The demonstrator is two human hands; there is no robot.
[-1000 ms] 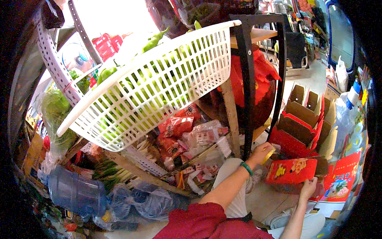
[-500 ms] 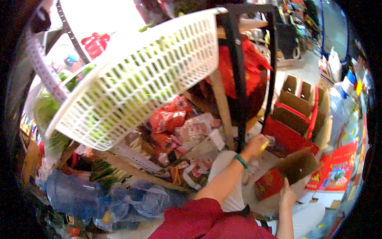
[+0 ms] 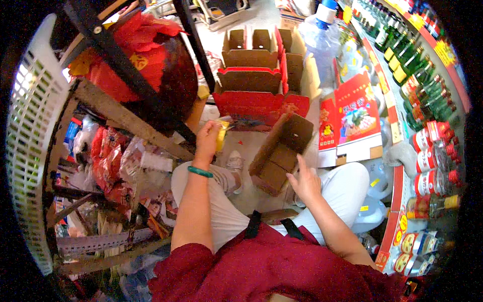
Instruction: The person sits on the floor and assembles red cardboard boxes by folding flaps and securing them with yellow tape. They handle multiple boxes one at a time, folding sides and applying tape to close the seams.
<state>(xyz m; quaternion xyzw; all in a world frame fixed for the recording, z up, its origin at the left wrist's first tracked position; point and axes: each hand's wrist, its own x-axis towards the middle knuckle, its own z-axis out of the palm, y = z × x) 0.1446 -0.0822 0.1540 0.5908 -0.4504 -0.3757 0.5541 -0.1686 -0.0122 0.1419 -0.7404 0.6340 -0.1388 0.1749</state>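
My left hand (image 3: 205, 143), with a green bangle (image 3: 200, 171) at its wrist, is closed around a small yellow thing with a clear edge (image 3: 221, 135); its kind is hard to make out. To its right an open cardboard box (image 3: 282, 156), brown inside, stands tilted on the floor between my knees. My right hand (image 3: 306, 182) is beside the box's near right edge, thumb and forefinger apart, holding nothing. Whether a fingertip touches the box I cannot tell. Beyond it are several more open boxes with red outsides (image 3: 250, 104). A flat red printed carton (image 3: 354, 118) leans to the right.
Shelves on the right hold green glass bottles (image 3: 402, 65), red-capped bottles (image 3: 427, 157) and jars. A large clear water jug (image 3: 322, 40) stands at the back. To the left are a wooden rack (image 3: 126, 123), a white plastic basket (image 3: 37, 110) and red bags (image 3: 108, 161).
My view has swung right, bringing the bottle shelves in. My right hand has come off the box's edge and its fingers have spread. The left hand still holds the yellow thing.
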